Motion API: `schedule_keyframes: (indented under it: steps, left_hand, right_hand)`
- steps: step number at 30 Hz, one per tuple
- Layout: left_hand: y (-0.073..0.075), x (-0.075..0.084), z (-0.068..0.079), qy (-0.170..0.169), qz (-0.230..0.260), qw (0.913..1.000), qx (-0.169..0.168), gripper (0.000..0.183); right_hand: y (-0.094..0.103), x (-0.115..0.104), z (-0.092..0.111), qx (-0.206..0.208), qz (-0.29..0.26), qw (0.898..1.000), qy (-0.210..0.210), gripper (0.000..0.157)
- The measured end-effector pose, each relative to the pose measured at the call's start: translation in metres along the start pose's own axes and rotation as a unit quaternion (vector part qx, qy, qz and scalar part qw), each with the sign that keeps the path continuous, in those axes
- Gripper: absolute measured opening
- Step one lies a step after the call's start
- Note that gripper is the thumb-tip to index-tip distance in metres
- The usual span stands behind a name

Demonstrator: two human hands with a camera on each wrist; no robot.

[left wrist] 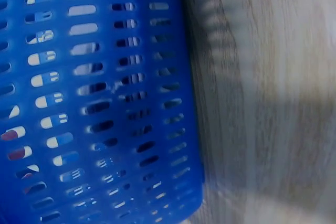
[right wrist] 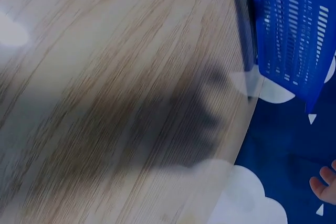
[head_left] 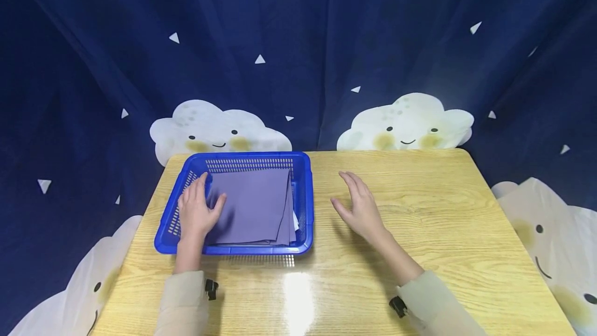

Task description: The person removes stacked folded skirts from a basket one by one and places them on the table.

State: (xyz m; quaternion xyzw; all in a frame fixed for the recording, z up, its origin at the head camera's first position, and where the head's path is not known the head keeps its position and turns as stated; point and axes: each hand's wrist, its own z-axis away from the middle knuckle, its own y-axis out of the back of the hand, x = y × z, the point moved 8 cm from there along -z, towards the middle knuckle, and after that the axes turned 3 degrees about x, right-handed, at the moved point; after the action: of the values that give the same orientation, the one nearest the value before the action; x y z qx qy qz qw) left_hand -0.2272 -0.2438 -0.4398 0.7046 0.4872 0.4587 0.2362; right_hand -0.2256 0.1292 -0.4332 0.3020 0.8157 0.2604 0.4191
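Note:
A blue plastic basket (head_left: 307, 185) with slotted walls stands on the left half of the table. Inside it lie several flat purple sheets (head_left: 249, 206), with a bit of something white (head_left: 296, 221) showing at their right edge. My left hand (head_left: 196, 211) hovers over the basket's left part, fingers extended, thumb apart. Whether it touches the sheets is not clear. In the left wrist view only the slotted basket wall (left wrist: 105, 85) and wood show. Right of the basket, my right hand (head_left: 361, 211) is above the table, fingers spread from the thumb and holding nothing.
The light wooden table (head_left: 434, 211) extends to the right of the basket. Behind it hangs a dark blue curtain (head_left: 308, 40) with white clouds and triangles. A bright reflection lies on the table near the front.

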Motion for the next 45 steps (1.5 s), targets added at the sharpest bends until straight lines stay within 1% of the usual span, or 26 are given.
schedule_keyframes:
  steps: [5,10,16,20,23,26,28,31,35,38,41,45]
  left_hand:
    - [-0.002,-0.007,0.0,0.015,0.006,0.9998,-0.012,0.071]
    - [-0.004,-0.016,-0.001,0.039,0.019,0.9984,-0.035,0.071]
    - [-0.009,-0.025,-0.001,0.078,0.054,0.9929,-0.072,0.07]
    - [-0.011,-0.031,-0.002,0.096,0.083,0.9881,-0.086,0.068]
    - [-0.014,-0.035,-0.003,0.114,0.136,0.9793,-0.097,0.065]
    - [-0.017,-0.039,-0.003,0.141,0.191,0.9645,-0.116,0.062]
    - [-0.019,-0.042,-0.003,0.161,0.213,0.9552,-0.128,0.06]
    - [-0.021,-0.046,-0.002,0.183,0.221,0.9468,-0.146,0.059]
    - [-0.024,-0.05,-0.001,0.204,0.218,0.9392,-0.17,0.062]
    - [-0.027,-0.053,0.0,0.219,0.224,0.9319,-0.182,0.063]
    - [-0.029,-0.055,0.001,0.235,0.226,0.9259,-0.191,0.064]
    - [-0.032,-0.057,0.001,0.252,0.22,0.9165,-0.22,0.067]
  right_hand:
    - [-0.009,-0.008,-0.004,0.003,-0.022,1.0,0.008,0.062]
    - [-0.018,-0.015,-0.009,0.0,-0.041,0.999,0.006,0.062]
    - [-0.029,-0.025,-0.014,-0.011,-0.061,0.998,-0.008,0.062]
    - [-0.036,-0.032,-0.018,-0.015,-0.078,0.997,-0.016,0.062]
    - [-0.042,-0.037,-0.02,-0.021,-0.086,0.996,-0.021,0.061]
    - [-0.048,-0.042,-0.021,-0.026,-0.094,0.995,-0.024,0.061]
    - [-0.051,-0.045,-0.022,-0.027,-0.106,0.994,-0.024,0.061]
    - [-0.056,-0.049,-0.023,-0.027,-0.114,0.993,-0.024,0.062]
    - [-0.062,-0.054,-0.025,-0.025,-0.119,0.992,-0.022,0.061]
    - [-0.067,-0.056,-0.027,-0.028,-0.12,0.992,-0.027,0.06]
    - [-0.072,-0.059,-0.029,-0.035,-0.126,0.991,-0.038,0.06]
    - [-0.077,-0.062,-0.031,-0.043,-0.137,0.988,-0.055,0.061]
